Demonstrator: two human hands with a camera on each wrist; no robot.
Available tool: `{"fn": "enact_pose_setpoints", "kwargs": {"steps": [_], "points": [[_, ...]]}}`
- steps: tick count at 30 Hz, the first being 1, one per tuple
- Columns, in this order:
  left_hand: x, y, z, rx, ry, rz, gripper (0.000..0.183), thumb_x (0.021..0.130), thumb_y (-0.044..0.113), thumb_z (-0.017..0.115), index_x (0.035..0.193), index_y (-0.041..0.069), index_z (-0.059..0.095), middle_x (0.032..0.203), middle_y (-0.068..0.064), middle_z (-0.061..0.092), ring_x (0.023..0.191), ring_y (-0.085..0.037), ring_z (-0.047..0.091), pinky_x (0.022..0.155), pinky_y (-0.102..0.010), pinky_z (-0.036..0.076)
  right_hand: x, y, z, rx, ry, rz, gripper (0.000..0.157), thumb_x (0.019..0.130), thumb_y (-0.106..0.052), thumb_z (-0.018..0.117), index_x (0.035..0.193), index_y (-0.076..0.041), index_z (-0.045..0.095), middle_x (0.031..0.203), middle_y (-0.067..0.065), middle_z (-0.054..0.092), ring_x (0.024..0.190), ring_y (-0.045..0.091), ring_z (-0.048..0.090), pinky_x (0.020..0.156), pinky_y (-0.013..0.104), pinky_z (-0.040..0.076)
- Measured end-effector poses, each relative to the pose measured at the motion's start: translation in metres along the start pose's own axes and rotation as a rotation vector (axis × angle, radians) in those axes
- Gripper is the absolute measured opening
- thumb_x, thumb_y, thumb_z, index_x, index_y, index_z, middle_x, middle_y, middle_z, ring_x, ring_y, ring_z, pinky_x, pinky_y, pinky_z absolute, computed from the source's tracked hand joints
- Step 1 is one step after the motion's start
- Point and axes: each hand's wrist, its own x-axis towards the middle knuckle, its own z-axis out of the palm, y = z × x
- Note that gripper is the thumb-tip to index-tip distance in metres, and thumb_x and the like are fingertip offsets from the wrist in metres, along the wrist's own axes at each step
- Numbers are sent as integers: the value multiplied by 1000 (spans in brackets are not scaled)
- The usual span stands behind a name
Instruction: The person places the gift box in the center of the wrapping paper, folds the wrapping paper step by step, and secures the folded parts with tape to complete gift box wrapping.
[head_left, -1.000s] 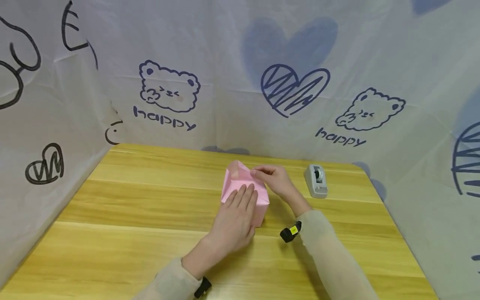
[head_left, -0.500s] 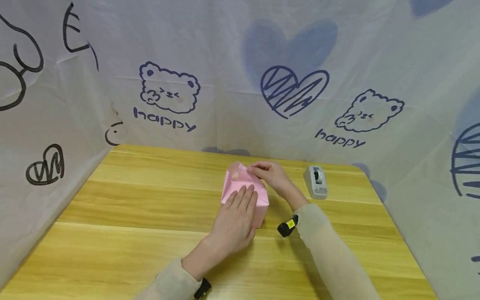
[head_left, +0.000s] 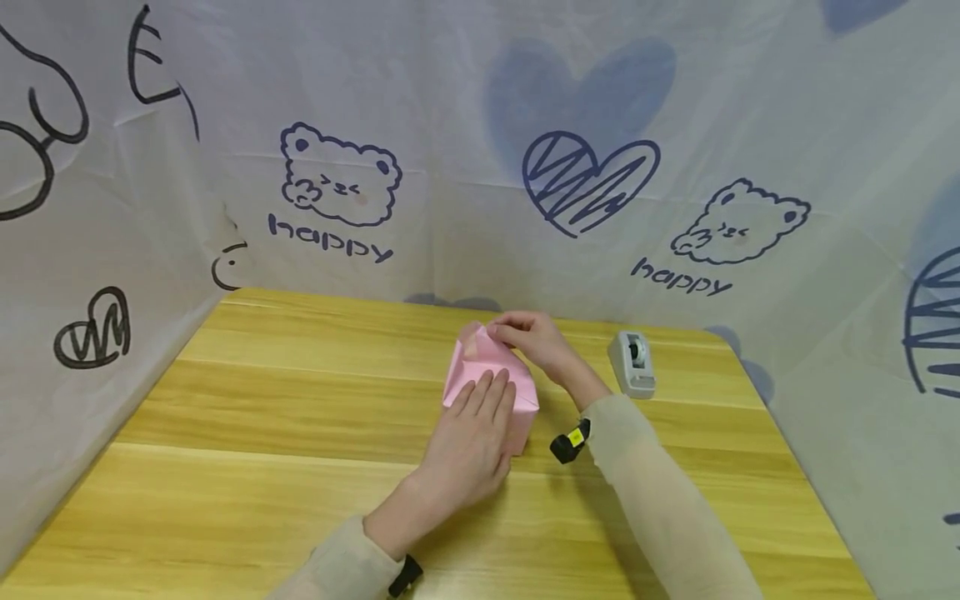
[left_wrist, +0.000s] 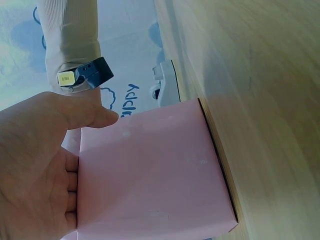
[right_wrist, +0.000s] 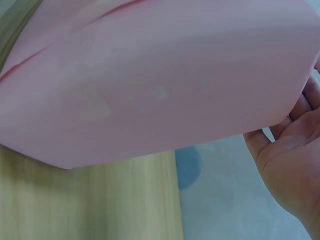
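A box covered in pink paper (head_left: 522, 427) stands on the table near its back. Its side fills much of the left wrist view and the right wrist view. My left hand (head_left: 465, 450) lies flat on its top, fingers straight and together. At the far right edge, my right hand (head_left: 538, 343) pinches a raised flap of the pink paper (head_left: 493, 353) between thumb and fingers. The right wrist view shows the palm of that right hand (right_wrist: 300, 165) beside the box; its fingertips are hidden behind the paper.
A grey tape dispenser (head_left: 632, 365) stands to the right of the box. Under everything is a wooden table (head_left: 247, 400), backed by a white cloth (head_left: 450, 192) with printed hearts and bears. A wrist camera (head_left: 570, 442) hangs below my right sleeve.
My right hand has moved slightly left and away from me, drawing the paper flap inward over the box's far end. My left hand has kept its place on top.
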Motion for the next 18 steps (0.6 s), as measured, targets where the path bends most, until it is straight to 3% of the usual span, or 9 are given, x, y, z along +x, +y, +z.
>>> {"fn": "enact_pose_setpoints", "kwargs": {"steps": [7, 13, 18], "points": [[1, 0, 1, -1, 18, 1, 80, 84, 43, 58, 144, -3, 32, 150, -21, 31, 138, -33, 32, 113, -44, 26, 3, -7, 2, -20, -25, -54, 23, 90, -24, 65, 104, -7, 71, 104, 7, 69, 94, 21, 59, 85, 31, 51], [0, 1, 0, 5, 6, 2, 81, 85, 44, 58, 145, -3, 32, 150, -21, 31, 138, -34, 32, 113, -44, 26, 5, -10, 4, 13, -25, -48, 21, 91, -21, 65, 103, -6, 71, 102, 7, 69, 94, 20, 61, 84, 29, 52], [0, 0, 0, 21, 0, 5, 82, 85, 46, 58, 145, -3, 32, 150, -21, 31, 138, -34, 31, 113, -44, 26, 5, -12, 6, 4, -29, -52, 27, 90, -30, 66, 105, -10, 72, 104, 5, 70, 96, 20, 61, 81, 28, 52]]}}
